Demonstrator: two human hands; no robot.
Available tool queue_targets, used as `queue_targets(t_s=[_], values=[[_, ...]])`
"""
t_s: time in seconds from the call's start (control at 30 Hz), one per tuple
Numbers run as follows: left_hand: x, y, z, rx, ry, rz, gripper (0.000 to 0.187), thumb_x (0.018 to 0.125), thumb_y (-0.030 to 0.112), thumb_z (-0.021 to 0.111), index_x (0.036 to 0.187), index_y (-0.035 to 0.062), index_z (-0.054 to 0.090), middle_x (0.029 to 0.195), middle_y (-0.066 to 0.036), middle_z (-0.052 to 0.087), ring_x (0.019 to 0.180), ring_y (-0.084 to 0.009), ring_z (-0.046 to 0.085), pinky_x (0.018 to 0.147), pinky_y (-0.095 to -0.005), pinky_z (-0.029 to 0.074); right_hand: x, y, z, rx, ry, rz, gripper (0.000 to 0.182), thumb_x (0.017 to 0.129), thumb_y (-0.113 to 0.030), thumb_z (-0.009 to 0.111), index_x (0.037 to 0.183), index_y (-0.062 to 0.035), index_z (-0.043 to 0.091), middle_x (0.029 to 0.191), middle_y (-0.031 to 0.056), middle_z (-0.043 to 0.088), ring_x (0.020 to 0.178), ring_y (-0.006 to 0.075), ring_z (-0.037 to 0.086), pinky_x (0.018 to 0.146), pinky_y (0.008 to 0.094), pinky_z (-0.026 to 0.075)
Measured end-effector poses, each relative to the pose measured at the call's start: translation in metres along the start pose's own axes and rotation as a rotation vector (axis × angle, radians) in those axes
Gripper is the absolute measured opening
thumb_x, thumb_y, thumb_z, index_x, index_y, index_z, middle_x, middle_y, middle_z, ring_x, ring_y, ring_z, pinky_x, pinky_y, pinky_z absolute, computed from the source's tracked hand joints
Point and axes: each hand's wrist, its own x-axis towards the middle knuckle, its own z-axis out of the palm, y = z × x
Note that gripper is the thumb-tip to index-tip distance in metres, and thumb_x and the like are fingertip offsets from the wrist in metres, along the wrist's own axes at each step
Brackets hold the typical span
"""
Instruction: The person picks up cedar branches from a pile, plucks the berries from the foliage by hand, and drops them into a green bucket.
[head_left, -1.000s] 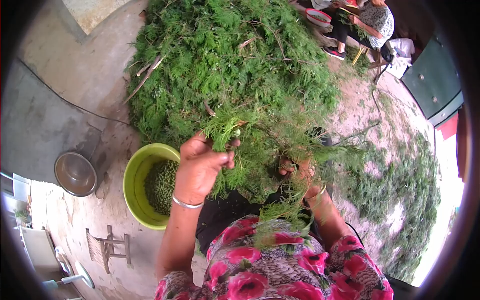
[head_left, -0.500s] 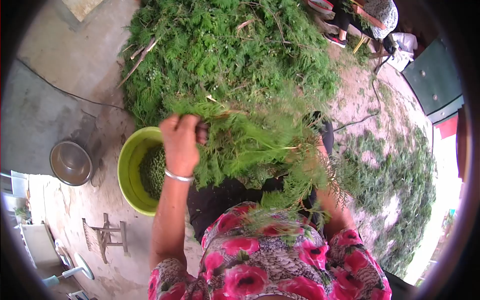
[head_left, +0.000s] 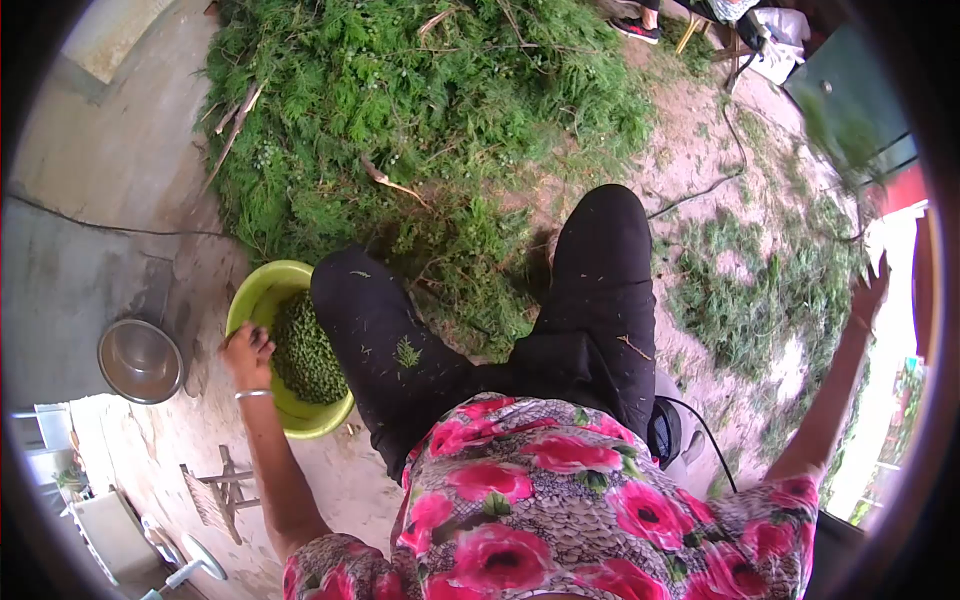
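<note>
My left hand (head_left: pixel 247 357) is over the left rim of a lime-green bucket (head_left: pixel 240 305), its fingers curled; whatever they hold, if anything, is hidden. Inside the bucket lie many small green cones or berries (head_left: pixel 305 350). Far out to the right, my right hand (head_left: pixel 870 292) is stretched out with its fingers apart. Just above it, a blurred green evergreen sprig (head_left: pixel 848 140) hangs in the air, apart from the hand as far as I can see.
A big heap of evergreen branches (head_left: pixel 400 90) lies ahead, and stripped greenery (head_left: pixel 745 290) is spread on the ground at right. A metal bowl (head_left: pixel 140 360) and a small wooden stool (head_left: pixel 215 490) stand at left. Another person's shoe (head_left: pixel 636 30) shows at the top.
The branch has left my lap and is now in the air at far right. My right hand has swung out and opened. My left hand has moved left and down to the bucket.
</note>
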Motion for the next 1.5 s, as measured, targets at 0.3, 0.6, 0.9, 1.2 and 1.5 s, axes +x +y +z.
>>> queue_targets(t_s=[0.3,0.6,0.9,1.2,1.5], values=[[0.040,-0.010,-0.056,0.443,0.364,0.077,0.016,0.076,0.001,0.062,0.089,-0.0025,0.053,0.074,-0.012,0.058,0.054,-0.0181,0.056,0.041,-0.0266,0.043,-0.141,0.082,0.033,-0.514,-0.295,0.169,0.038,0.082,-0.028,0.060,0.109,-0.0015,0.061,0.089,0.0093,0.067,0.072,0.0144,0.059,0.062,0.0260,0.046],[-0.006,0.020,0.173,0.412,-0.374,0.260,0.016,0.078,0.006,0.064,0.088,-0.0064,0.063,0.072,-0.007,0.062,0.057,-0.0123,0.059,0.047,-0.0218,0.044,-0.352,-0.017,0.302,-0.159,-0.955,0.163,0.027,0.084,-0.011,0.057,0.101,0.0095,0.059,0.086,0.0135,0.065,0.081,0.0202,0.065,0.072,0.0275,0.050],[0.057,-0.162,0.281,1.393,-0.568,0.335,0.032,0.070,0.022,0.068,0.087,-0.0052,0.062,0.092,-0.027,0.062,0.089,-0.0412,0.060,0.079,-0.0434,0.050,-0.420,0.060,0.451,-0.385,-1.375,-0.046,0.015,0.080,-0.009,0.059,0.075,0.0054,0.062,0.069,0.0086,0.064,0.058,0.0114,0.051,0.058,0.0283,0.045],[0.102,-0.306,0.244,1.669,-0.563,0.118,0.043,0.074,0.027,0.069,0.101,-0.0054,0.059,0.101,-0.026,0.061,0.095,-0.0357,0.061,0.078,-0.0428,0.052,-0.420,0.087,0.481,-0.240,-1.304,0.411,0.023,0.082,-0.014,0.060,0.070,0.0057,0.058,0.065,0.0084,0.064,0.054,0.0097,0.051,0.052,0.0277,0.042],[0.078,-0.219,0.303,0.949,-0.725,-0.206,0.013,0.072,0.007,0.070,0.070,-0.0045,0.064,0.066,-0.016,0.063,0.058,-0.0194,0.060,0.053,-0.0310,0.046,-0.427,0.097,0.491,-0.168,-1.291,0.302,0.026,0.081,-0.014,0.057,0.065,0.0069,0.053,0.054,0.0146,0.053,0.051,0.0124,0.051,0.047,0.0317,0.040]])
